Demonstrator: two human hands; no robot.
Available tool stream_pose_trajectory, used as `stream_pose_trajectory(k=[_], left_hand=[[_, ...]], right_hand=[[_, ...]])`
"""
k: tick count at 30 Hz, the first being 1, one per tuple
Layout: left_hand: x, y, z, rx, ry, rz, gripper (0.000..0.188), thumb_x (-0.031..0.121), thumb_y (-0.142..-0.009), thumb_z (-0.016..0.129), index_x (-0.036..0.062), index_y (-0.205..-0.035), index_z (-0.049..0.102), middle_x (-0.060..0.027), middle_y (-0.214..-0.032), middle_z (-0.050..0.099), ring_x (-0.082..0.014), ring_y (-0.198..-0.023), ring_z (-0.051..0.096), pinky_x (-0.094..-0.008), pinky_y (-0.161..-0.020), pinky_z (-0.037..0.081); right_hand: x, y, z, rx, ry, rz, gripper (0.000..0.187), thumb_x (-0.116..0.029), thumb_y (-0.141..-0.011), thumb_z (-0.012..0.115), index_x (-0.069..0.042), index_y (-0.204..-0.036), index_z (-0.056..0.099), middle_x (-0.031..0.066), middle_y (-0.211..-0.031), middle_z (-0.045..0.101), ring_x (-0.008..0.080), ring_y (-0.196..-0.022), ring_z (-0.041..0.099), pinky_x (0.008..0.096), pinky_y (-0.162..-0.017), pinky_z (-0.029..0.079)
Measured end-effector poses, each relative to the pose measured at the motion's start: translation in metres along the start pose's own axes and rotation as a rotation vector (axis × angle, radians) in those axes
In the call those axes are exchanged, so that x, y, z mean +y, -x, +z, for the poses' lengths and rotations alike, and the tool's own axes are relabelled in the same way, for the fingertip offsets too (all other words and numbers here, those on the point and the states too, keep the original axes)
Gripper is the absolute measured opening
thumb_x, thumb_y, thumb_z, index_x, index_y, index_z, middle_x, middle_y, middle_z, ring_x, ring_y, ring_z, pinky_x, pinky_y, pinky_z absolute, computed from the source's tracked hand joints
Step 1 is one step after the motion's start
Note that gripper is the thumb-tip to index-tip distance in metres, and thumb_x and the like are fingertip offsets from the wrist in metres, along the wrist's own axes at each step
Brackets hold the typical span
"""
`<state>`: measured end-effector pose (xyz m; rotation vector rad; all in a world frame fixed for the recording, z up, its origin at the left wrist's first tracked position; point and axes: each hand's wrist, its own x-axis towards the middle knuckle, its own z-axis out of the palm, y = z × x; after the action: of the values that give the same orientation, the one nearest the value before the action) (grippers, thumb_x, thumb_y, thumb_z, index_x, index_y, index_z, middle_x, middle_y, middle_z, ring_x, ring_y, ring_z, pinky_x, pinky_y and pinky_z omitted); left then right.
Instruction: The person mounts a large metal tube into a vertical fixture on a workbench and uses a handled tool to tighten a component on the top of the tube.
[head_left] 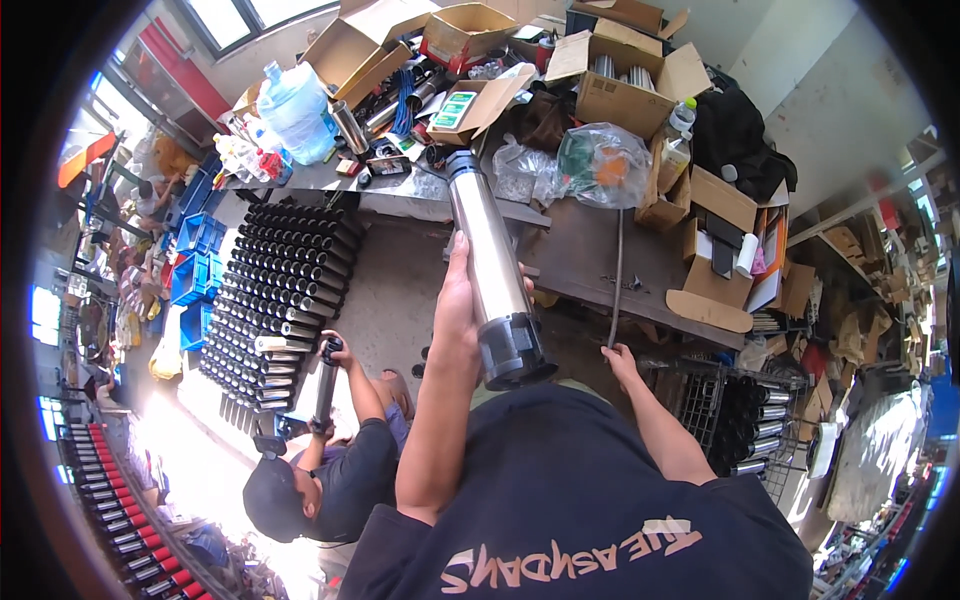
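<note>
My left hand (457,300) is wrapped round a shiny steel cylinder (492,250) with black fittings at both ends. It is held up in front of my chest, slightly tilted, its wider black end toward me and its far end overlapping the workbench edge. Lower and to the right, my right hand (621,362) closes on the near end of a long thin rod (620,265). The rod stretches away over the brown bench top, apart from the cylinder.
A cluttered workbench (660,262) holds open cardboard boxes (625,100), a large clear water bottle (295,112) and plastic bags (603,165). Stacked cylinders (285,290) stand at left. Close on my left, a seated co-worker (330,480) handles a dark cylinder (324,395). A wire basket (700,400) is at right.
</note>
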<state>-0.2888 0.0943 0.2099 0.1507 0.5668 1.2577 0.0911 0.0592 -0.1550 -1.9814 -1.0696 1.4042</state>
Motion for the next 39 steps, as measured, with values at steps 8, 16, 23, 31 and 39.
stream_pose_trajectory(k=[8,16,23,31,39], left_hand=[[-0.004,-0.001,-0.006,-0.133,0.173,-0.018,0.066,0.059,-0.101,0.042,-0.0004,-0.131,0.045,-0.0187,-0.105,0.058,-0.0294,-0.088,0.063,-0.0441,-0.073,0.06],[-0.017,-0.009,-0.005,-0.171,0.215,-0.071,0.063,0.055,-0.101,0.043,-0.0024,-0.128,0.043,-0.0184,-0.106,0.057,-0.0282,-0.089,0.062,-0.0435,-0.076,0.06],[-0.037,-0.016,-0.016,-0.039,0.376,-0.083,0.053,0.041,-0.092,0.058,-0.0063,-0.113,0.05,-0.0168,-0.101,0.057,-0.0266,-0.086,0.061,-0.0376,-0.074,0.057],[-0.022,-0.067,-0.039,0.053,0.731,-0.175,0.057,0.031,-0.083,0.071,-0.0102,-0.114,0.048,-0.0186,-0.106,0.054,-0.0256,-0.089,0.059,-0.0327,-0.079,0.057],[0.057,-0.179,-0.042,0.227,0.622,-0.205,0.053,0.033,-0.081,0.071,-0.0107,-0.104,0.05,-0.0243,-0.111,0.041,-0.0312,-0.1,0.052,-0.0337,-0.074,0.064]], right_hand=[[-0.058,-0.013,0.002,-0.143,-0.361,0.353,0.044,-0.058,-0.091,0.066,-0.017,-0.09,0.052,-0.0032,-0.064,0.047,0.0126,-0.053,0.047,0.0307,-0.049,0.04],[-0.01,0.009,-0.012,0.187,-0.047,0.344,0.062,-0.066,-0.09,0.059,-0.005,-0.084,0.066,0.0117,-0.078,0.067,0.028,-0.07,0.064,0.0427,-0.066,0.05],[-0.04,0.129,-0.034,0.473,0.389,0.105,0.07,-0.071,-0.09,0.051,-0.005,-0.086,0.074,0.0247,-0.083,0.069,0.044,-0.088,0.067,0.0519,-0.076,0.05],[-0.099,0.151,-0.073,0.47,0.337,-0.428,0.051,-0.043,-0.089,0.07,-0.001,-0.064,0.055,0.0192,-0.054,0.048,0.0405,-0.051,0.051,0.0437,-0.05,0.038],[-0.263,0.068,-0.145,0.308,0.499,-0.848,0.038,-0.038,-0.084,0.075,-0.006,-0.068,0.064,0.0196,-0.059,0.055,0.0409,-0.058,0.059,0.0431,-0.053,0.044]])
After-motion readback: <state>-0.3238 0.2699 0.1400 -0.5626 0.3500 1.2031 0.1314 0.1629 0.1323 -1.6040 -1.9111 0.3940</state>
